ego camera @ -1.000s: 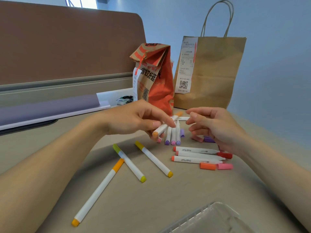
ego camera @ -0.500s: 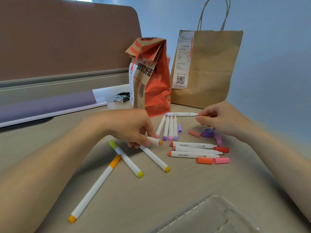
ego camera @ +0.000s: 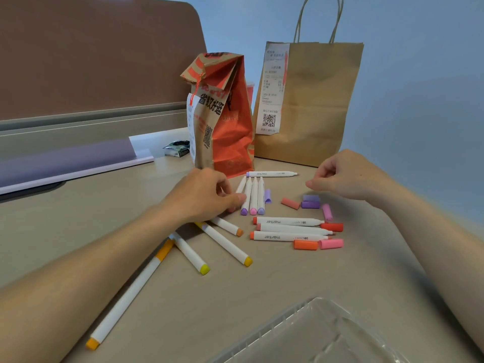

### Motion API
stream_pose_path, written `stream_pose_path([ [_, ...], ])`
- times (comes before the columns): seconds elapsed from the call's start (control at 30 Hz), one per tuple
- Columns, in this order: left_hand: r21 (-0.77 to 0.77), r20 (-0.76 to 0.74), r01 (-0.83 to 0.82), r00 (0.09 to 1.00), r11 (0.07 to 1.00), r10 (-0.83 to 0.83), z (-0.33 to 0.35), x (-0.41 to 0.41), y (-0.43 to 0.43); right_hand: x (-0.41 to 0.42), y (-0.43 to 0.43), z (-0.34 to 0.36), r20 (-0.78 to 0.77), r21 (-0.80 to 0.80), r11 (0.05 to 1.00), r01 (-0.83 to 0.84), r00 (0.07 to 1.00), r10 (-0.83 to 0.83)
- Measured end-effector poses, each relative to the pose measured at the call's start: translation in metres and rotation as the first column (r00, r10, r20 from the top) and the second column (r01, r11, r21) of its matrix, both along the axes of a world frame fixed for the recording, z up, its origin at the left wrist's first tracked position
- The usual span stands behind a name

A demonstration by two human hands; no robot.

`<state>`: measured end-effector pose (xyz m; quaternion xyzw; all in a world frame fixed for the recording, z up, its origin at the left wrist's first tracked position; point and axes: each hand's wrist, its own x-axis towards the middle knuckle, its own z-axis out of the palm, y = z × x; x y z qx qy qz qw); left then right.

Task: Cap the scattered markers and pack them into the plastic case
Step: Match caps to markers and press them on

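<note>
Head view: the left hand [ego camera: 207,197] lies on the left end of a row of markers [ego camera: 253,195] on the desk [ego camera: 262,289]. Its fingers curl down onto the leftmost one; I cannot tell whether they grip it. The right hand [ego camera: 348,176] hovers above loose caps [ego camera: 310,201], fingers loosely curled, holding nothing that shows. Three uncapped markers [ego camera: 288,229] lie just beside more caps. The case [ego camera: 301,334] sits nearest, well apart.

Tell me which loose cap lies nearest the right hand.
The pale lavender cap, just below the right hand's fingertips; the darker purple cap lies beside it, farther off.
</note>
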<state>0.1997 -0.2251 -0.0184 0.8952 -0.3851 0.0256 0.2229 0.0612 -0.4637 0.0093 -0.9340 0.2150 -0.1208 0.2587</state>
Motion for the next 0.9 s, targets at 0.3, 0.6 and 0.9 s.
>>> stream_pose_path([
  [0.3, 0.100, -0.142, -0.013, 0.989, 0.995, 0.028, 0.011, 0.004, 0.005, -0.011, -0.008, 0.011, -0.404, 0.124, 0.992, 0.033, 0.914, 0.020],
  [0.6, 0.038, -0.335, -0.093, 0.937, 0.995, 0.100, 0.011, 0.012, 0.006, -0.011, -0.007, 0.010, -0.399, 0.172, 0.985, -0.009, 0.913, 0.078],
  [0.9, 0.144, -0.206, -0.042, 0.976, 0.989, 0.072, 0.013, 0.007, 0.008, -0.011, -0.005, 0.007, -0.301, 0.159, 0.986, -0.059, 0.948, 0.105],
])
